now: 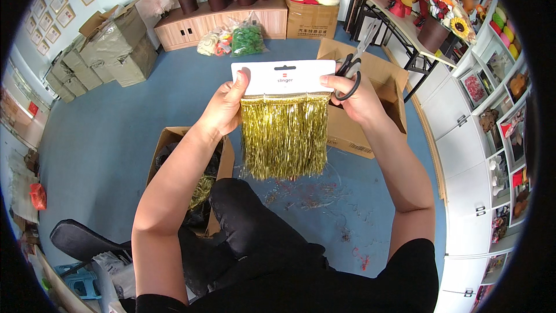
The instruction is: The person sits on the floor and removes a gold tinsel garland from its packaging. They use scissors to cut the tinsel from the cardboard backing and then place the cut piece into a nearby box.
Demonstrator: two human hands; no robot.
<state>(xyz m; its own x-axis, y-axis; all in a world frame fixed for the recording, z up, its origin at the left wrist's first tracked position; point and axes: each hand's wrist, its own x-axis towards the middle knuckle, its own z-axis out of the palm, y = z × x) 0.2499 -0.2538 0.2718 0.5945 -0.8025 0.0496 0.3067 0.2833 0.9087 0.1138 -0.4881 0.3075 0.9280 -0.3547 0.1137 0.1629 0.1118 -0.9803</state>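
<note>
A gold tinsel fringe garland (284,137) hangs from a white header card (260,71) held up in front of me. My left hand (226,106) pinches the card's left edge, thumb on its front. At the right edge, my right hand (354,95) grips the card between thumb and fingers. Scissors with black and grey handles (357,63) also hang on that hand, their blades pointing up and away. The card bears printed writing and has a dark hanging slot near its top. Fingers behind the card are hidden.
An open cardboard box (226,156) with black plastic and gold tinsel (202,191) stands by my left leg. Another open box (347,132) is beyond my right hand. Tinsel scraps (312,193) litter the blue floor (104,139). White cabinets (464,174) line the right side.
</note>
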